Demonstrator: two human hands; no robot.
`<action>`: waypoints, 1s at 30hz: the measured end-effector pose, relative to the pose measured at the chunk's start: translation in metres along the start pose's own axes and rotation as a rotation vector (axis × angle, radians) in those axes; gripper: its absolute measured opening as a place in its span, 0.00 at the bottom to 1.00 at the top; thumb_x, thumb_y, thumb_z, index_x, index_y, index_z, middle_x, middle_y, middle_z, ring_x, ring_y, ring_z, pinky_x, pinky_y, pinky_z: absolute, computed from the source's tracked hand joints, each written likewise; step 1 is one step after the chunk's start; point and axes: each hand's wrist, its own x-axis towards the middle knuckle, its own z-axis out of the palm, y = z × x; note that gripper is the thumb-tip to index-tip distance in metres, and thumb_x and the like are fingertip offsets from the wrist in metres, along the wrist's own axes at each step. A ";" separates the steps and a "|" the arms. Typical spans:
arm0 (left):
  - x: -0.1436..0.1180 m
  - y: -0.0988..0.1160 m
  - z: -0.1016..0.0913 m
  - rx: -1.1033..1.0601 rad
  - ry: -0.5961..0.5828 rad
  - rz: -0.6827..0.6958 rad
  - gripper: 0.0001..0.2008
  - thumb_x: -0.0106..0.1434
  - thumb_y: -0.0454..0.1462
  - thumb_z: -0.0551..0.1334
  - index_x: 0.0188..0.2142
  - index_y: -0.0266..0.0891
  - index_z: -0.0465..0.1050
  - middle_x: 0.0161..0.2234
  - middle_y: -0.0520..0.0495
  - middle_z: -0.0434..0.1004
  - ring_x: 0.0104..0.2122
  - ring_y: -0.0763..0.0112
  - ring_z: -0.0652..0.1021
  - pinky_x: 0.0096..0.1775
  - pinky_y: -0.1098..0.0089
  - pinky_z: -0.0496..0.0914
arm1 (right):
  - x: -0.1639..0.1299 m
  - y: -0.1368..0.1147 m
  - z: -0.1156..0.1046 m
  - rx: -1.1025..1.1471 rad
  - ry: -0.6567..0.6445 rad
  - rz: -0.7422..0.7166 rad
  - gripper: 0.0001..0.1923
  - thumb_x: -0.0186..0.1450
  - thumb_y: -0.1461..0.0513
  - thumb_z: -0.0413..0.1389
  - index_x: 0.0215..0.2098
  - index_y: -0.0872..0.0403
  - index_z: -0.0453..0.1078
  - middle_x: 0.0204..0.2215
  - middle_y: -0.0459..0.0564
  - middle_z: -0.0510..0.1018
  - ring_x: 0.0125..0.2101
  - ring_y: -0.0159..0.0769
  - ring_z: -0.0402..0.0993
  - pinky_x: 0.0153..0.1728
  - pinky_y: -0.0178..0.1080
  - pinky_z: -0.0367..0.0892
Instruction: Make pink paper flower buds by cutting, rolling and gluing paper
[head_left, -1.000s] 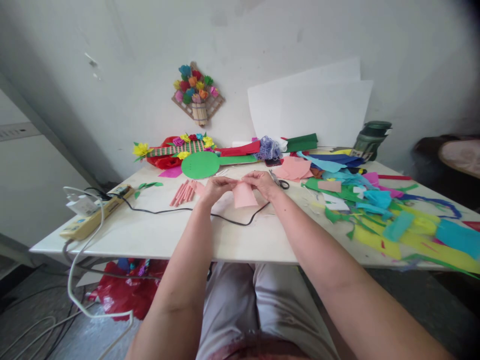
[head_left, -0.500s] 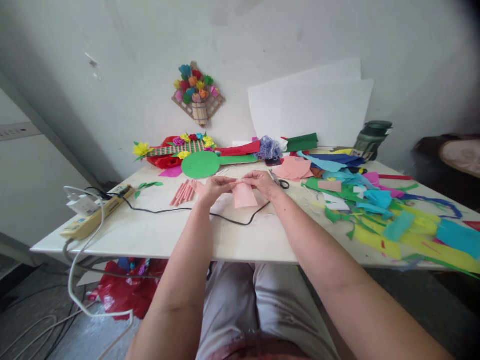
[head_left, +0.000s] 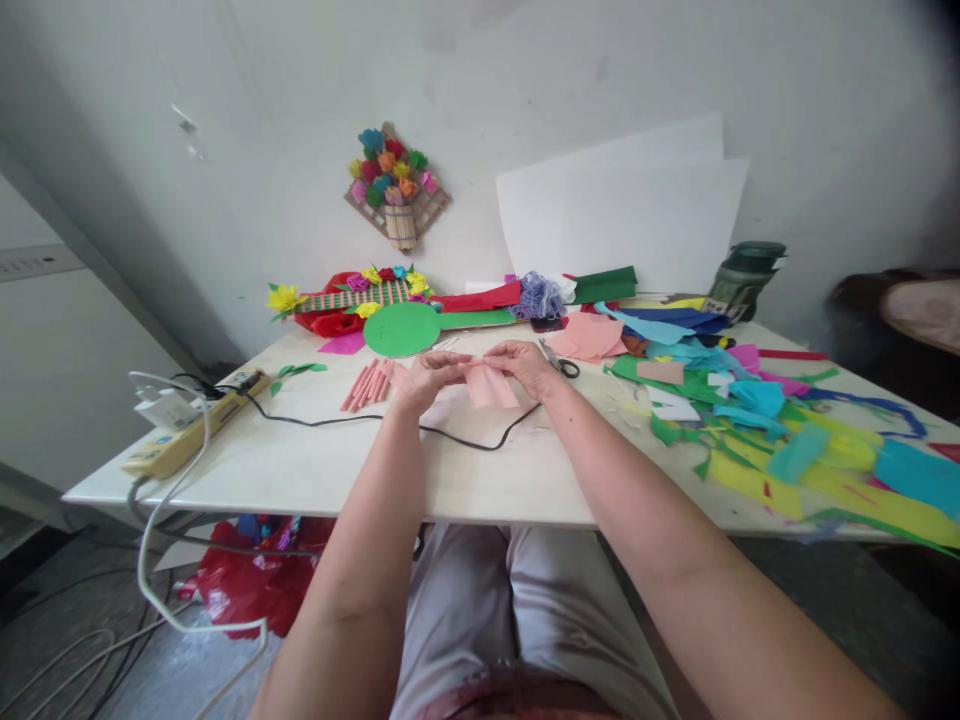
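Both hands hold one small sheet of pink paper (head_left: 491, 388) just above the white table (head_left: 315, 465). My left hand (head_left: 425, 380) pinches its upper left edge and my right hand (head_left: 527, 366) pinches its upper right edge. The top of the sheet is curled over between my fingers, and the loose lower part hangs toward me. Several rolled pink paper sticks (head_left: 365, 385) lie just left of my left hand. Black-handled scissors (head_left: 559, 360) lie right beside my right hand.
A black cable (head_left: 330, 421) runs under my hands to a power strip (head_left: 191, 425) at the table's left edge. Coloured paper scraps (head_left: 757, 420) cover the right side. A green paper disc (head_left: 400, 329) and paper flowers (head_left: 352, 300) sit at the back.
The hanging part of the pink sheet has become shorter as its top edge rolled up between my fingers. Both hands stayed in place.
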 end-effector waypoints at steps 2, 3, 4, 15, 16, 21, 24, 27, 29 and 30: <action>0.000 0.001 0.001 -0.005 -0.004 0.012 0.17 0.41 0.41 0.71 0.31 0.34 0.78 0.31 0.42 0.79 0.34 0.64 0.78 0.39 0.65 0.72 | 0.000 0.000 0.001 -0.001 -0.005 -0.011 0.15 0.39 0.59 0.68 0.23 0.56 0.73 0.20 0.43 0.74 0.22 0.27 0.67 0.26 0.33 0.64; -0.001 0.001 0.001 -0.001 -0.003 0.014 0.16 0.42 0.41 0.71 0.31 0.34 0.78 0.30 0.42 0.79 0.33 0.64 0.78 0.39 0.65 0.72 | 0.000 0.000 0.001 -0.005 -0.010 -0.015 0.15 0.39 0.59 0.67 0.23 0.56 0.73 0.20 0.44 0.75 0.22 0.27 0.67 0.26 0.33 0.64; -0.001 0.001 0.001 0.007 0.001 0.012 0.16 0.42 0.41 0.71 0.30 0.34 0.78 0.30 0.43 0.79 0.32 0.65 0.78 0.38 0.65 0.72 | 0.000 0.000 0.001 -0.011 -0.015 -0.018 0.15 0.39 0.58 0.67 0.23 0.56 0.73 0.20 0.44 0.75 0.22 0.28 0.68 0.26 0.33 0.65; 0.003 -0.005 -0.001 0.040 0.041 0.002 0.20 0.40 0.42 0.72 0.33 0.33 0.76 0.30 0.45 0.79 0.29 0.68 0.78 0.37 0.65 0.73 | 0.000 0.000 0.001 -0.032 0.000 -0.001 0.15 0.39 0.58 0.67 0.24 0.56 0.74 0.20 0.45 0.76 0.22 0.29 0.69 0.26 0.33 0.66; 0.003 -0.005 -0.001 0.051 0.043 0.006 0.21 0.40 0.42 0.72 0.33 0.33 0.76 0.30 0.45 0.79 0.30 0.68 0.78 0.37 0.65 0.73 | 0.000 0.000 0.001 -0.032 0.001 0.003 0.16 0.39 0.58 0.67 0.25 0.56 0.74 0.21 0.45 0.76 0.22 0.29 0.69 0.26 0.33 0.66; 0.003 -0.006 0.001 0.127 0.066 0.034 0.20 0.40 0.42 0.72 0.32 0.33 0.77 0.30 0.45 0.79 0.30 0.69 0.77 0.38 0.65 0.73 | 0.003 0.005 -0.002 -0.047 -0.009 0.009 0.14 0.42 0.57 0.66 0.24 0.56 0.73 0.20 0.45 0.75 0.22 0.28 0.68 0.24 0.33 0.65; 0.004 -0.007 0.003 0.150 0.082 0.054 0.20 0.40 0.42 0.72 0.33 0.34 0.77 0.29 0.45 0.79 0.30 0.69 0.77 0.39 0.64 0.73 | 0.004 0.007 -0.004 -0.044 -0.021 0.008 0.14 0.44 0.57 0.66 0.25 0.57 0.73 0.20 0.45 0.75 0.21 0.28 0.68 0.24 0.33 0.65; 0.004 -0.007 0.003 0.149 0.075 0.062 0.21 0.40 0.43 0.72 0.34 0.34 0.77 0.30 0.45 0.79 0.31 0.68 0.77 0.40 0.63 0.72 | 0.004 0.006 -0.004 -0.047 -0.004 0.012 0.14 0.44 0.58 0.66 0.26 0.56 0.73 0.21 0.45 0.75 0.22 0.29 0.68 0.25 0.34 0.65; 0.003 -0.007 0.003 0.155 0.055 0.052 0.21 0.41 0.42 0.72 0.35 0.34 0.77 0.30 0.45 0.79 0.31 0.68 0.77 0.40 0.63 0.72 | 0.003 0.005 -0.004 -0.051 0.000 0.011 0.14 0.44 0.60 0.66 0.28 0.56 0.74 0.22 0.45 0.75 0.23 0.29 0.69 0.26 0.34 0.66; 0.004 -0.007 0.002 0.159 0.040 0.042 0.21 0.41 0.42 0.72 0.35 0.34 0.77 0.31 0.45 0.79 0.31 0.68 0.77 0.41 0.63 0.72 | 0.003 0.004 -0.004 -0.058 -0.005 0.008 0.13 0.44 0.61 0.66 0.29 0.56 0.74 0.21 0.45 0.75 0.23 0.29 0.68 0.26 0.34 0.65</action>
